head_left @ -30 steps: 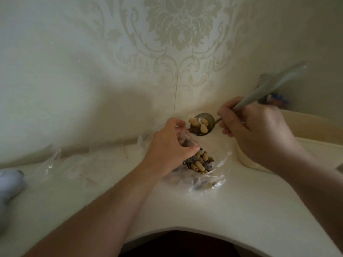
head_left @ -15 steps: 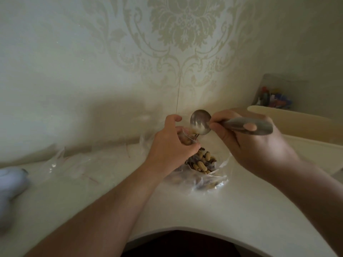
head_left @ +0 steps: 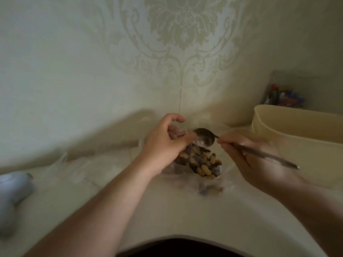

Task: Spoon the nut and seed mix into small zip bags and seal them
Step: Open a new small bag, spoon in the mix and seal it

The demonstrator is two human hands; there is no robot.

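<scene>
We observe the left hand (head_left: 163, 143) curled round the mouth of a small zip bag (head_left: 177, 133), thumb and fingers pinching its clear rim with a thin red seal line; the index finger arches free above. The right hand (head_left: 259, 160) grips the handle of a metal spoon (head_left: 205, 138), fingers closed on the shaft. We note the spoon bowl sits just beside the bag's mouth, tilted, showing no nuts in it, only a pale sheen. Below both hands the nut and seed mix (head_left: 202, 162) lies in a larger clear plastic bag (head_left: 209, 184) resting open on the cream counter (head_left: 167, 210). A cream tub (head_left: 297, 130) stands at right against the patterned wallpaper (head_left: 178, 34). Loose clear bags (head_left: 70, 164) lie at left, near a blurred white object (head_left: 13, 191) we cannot identify
</scene>
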